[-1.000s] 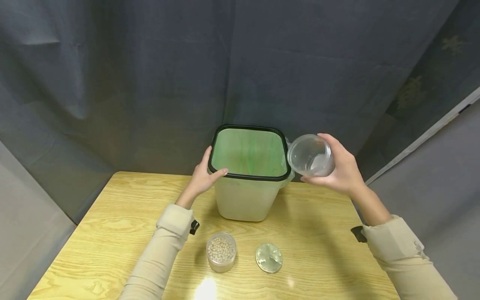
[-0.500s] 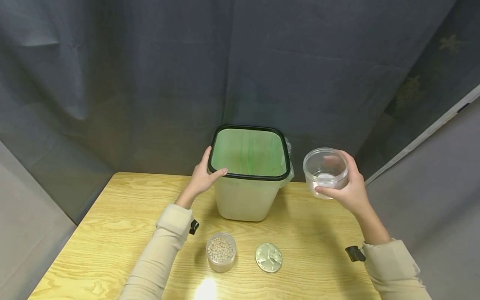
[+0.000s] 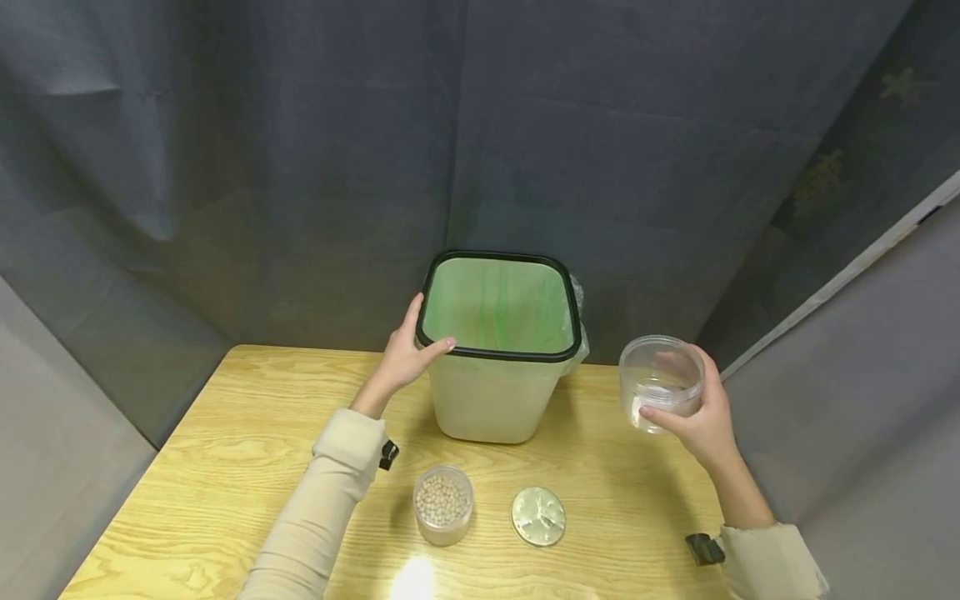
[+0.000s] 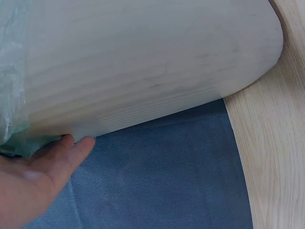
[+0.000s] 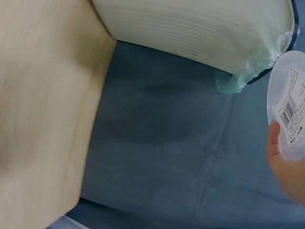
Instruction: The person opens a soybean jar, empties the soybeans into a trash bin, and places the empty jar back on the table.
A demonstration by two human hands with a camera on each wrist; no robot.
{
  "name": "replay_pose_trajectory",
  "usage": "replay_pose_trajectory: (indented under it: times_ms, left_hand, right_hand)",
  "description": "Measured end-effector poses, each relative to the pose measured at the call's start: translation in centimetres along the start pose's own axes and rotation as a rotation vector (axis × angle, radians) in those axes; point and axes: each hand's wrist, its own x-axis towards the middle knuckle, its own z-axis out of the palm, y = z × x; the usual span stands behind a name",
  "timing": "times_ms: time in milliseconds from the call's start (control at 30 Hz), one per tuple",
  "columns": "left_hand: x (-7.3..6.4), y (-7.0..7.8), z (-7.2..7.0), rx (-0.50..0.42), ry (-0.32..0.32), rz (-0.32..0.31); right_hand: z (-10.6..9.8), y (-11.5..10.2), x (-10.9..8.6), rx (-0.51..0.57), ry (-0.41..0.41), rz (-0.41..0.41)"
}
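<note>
My right hand (image 3: 697,421) grips a clear plastic jar (image 3: 645,379) from its right side, thumb at the front. The jar is upright, right of the bin, with its open top facing up; a printed barcode label shows on its base (image 5: 293,107) in the right wrist view. At the bin's left corner, my left hand (image 3: 405,354) holds the black rim of a whitish trash bin (image 3: 487,400), thumb over the front edge. The left wrist view shows its fingers against the bin's side, beside the green bag. A thin green bag (image 3: 495,304) lines the bin.
In front of the bin stands a small clear tub (image 3: 442,508) full of pale round beads or peas. To its right a round shiny lid-like disc (image 3: 538,517) lies flat on the wooden table (image 3: 247,467). A dark grey curtain (image 3: 337,167) hangs behind.
My right hand has carried the jar right and down, away from the bin's rim, turning it from tilted toward the bin to upright. The left hand stays on the rim.
</note>
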Motion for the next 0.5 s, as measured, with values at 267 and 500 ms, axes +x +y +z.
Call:
replay_pose_trajectory:
  times_ms: [267, 500]
  left_hand:
    - [0.0, -0.2, 0.0, -0.001, -0.005, -0.005]
    - [0.1, -0.3, 0.0, 0.001, -0.002, -0.006]
  right_hand:
    - [0.2, 2.5, -2.3, -0.046, -0.041, 0.104]
    - [0.8, 4.8, -4.3, 0.010, -0.059, 0.113]
